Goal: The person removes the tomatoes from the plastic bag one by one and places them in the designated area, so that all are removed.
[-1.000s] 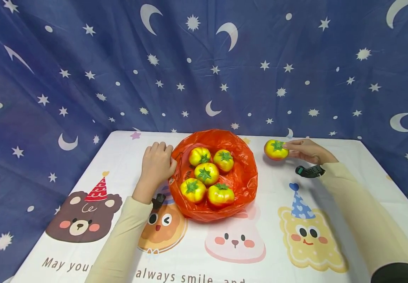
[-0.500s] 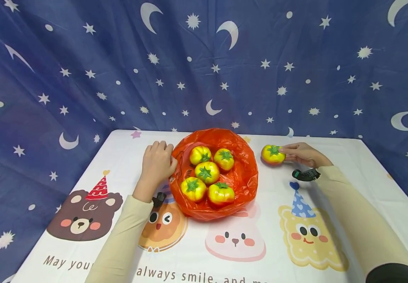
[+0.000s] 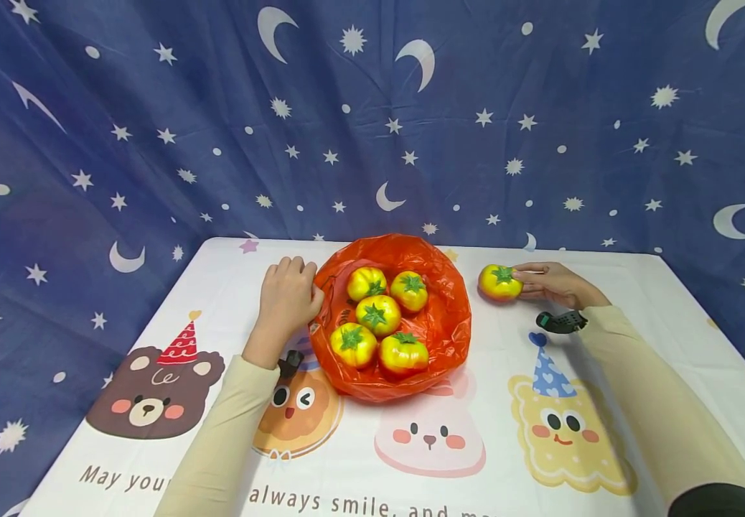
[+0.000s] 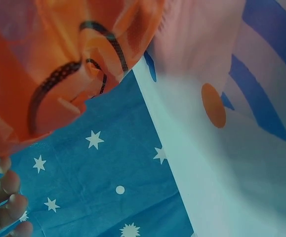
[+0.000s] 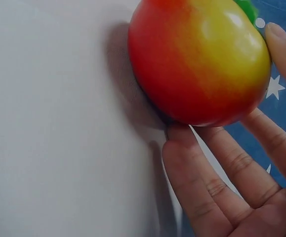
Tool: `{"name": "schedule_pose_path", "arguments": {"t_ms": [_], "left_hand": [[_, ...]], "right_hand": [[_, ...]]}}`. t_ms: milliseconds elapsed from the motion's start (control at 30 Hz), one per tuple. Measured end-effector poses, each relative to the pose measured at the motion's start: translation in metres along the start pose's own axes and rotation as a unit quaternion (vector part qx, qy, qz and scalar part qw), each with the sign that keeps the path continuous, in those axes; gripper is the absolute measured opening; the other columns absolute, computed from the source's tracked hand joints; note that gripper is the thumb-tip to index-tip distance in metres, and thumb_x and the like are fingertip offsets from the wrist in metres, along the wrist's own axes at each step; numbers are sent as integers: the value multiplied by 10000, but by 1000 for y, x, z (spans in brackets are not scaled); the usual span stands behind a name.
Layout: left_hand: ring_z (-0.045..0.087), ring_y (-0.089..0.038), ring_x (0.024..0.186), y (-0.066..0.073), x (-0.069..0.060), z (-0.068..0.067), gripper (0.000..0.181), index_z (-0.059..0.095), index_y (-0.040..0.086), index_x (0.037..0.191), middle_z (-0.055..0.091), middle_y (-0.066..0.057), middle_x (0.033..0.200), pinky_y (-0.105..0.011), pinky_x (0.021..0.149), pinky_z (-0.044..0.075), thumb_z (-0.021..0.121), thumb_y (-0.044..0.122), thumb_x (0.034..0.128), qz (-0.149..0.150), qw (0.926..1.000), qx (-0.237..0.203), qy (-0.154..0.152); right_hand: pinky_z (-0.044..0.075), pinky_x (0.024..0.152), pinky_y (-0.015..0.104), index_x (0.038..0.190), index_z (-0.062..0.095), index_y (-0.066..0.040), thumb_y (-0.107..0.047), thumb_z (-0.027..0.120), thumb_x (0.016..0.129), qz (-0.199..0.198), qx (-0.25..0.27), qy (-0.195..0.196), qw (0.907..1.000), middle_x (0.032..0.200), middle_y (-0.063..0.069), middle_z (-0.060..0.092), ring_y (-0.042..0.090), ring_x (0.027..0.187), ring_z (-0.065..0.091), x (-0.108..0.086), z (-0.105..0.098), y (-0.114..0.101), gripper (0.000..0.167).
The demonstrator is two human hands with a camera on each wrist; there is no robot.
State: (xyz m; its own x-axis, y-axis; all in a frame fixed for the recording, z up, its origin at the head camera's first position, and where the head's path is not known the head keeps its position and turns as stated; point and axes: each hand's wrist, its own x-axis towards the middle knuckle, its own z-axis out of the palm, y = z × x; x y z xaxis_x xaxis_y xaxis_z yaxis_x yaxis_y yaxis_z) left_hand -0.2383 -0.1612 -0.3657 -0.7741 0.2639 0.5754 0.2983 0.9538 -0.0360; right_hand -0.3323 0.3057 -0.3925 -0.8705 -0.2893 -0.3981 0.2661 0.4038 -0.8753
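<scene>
A round red plastic bag (image 3: 453, 345), its mouth spread wide, sits mid-table with several yellow-and-red toy tomatoes (image 3: 377, 316) with green leaf tops inside. At its left rim, my left hand (image 3: 290, 298) has curled fingers and grips the bag's edge; in the left wrist view the fingertips (image 4: 9, 183) show just below the plastic. Right of the bag, my right hand (image 3: 555, 283) holds another toy tomato (image 3: 499, 283) between thumb and fingers. The right wrist view shows this tomato (image 5: 197, 64) close over the white surface, with the thumb on one side and fingers underneath.
A white tablecloth (image 3: 347, 492) printed with cartoon animals and words covers the table. Behind it hangs a dark blue curtain (image 3: 321, 172) with moons and stars. Small black cameras (image 3: 561, 321) are strapped at the wrists.
My right hand and its toy tomato moved slightly left and toward me, then barely shifted back right. The left hand and the bag have stayed in place.
</scene>
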Motion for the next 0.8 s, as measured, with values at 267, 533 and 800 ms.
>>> {"name": "schedule_pose_path", "arguments": {"t_ms": [267, 533, 800], "left_hand": [[523, -312, 695, -1, -1, 3, 117, 583, 18, 768, 562, -140, 727, -402, 624, 428, 563, 131, 744, 55, 9999, 38, 130], [516, -312, 693, -2, 0, 3, 111, 577, 19, 767, 558, -140, 725, -404, 622, 425, 551, 125, 749, 35, 9999, 6, 105], [515, -309, 692, -2, 0, 1, 111, 581, 18, 773, 553, -138, 722, -406, 622, 431, 548, 122, 751, 18, 9999, -5, 107]], "right_hand": [[507, 902, 333, 1435, 261, 49, -335, 591, 899, -17, 45, 108, 9999, 926, -167, 596, 30, 866, 654, 3, -1, 5, 738], [512, 894, 315, 1431, 276, 27, -325, 573, 911, -125, 72, 28, 9999, 921, -197, 613, 18, 870, 650, 2, -5, 8, 694], [531, 842, 258, 1349, 399, -75, -267, 574, 917, -265, 267, 22, 9993, 967, -196, 637, 36, 884, 655, 0, -9, 13, 504]]}}
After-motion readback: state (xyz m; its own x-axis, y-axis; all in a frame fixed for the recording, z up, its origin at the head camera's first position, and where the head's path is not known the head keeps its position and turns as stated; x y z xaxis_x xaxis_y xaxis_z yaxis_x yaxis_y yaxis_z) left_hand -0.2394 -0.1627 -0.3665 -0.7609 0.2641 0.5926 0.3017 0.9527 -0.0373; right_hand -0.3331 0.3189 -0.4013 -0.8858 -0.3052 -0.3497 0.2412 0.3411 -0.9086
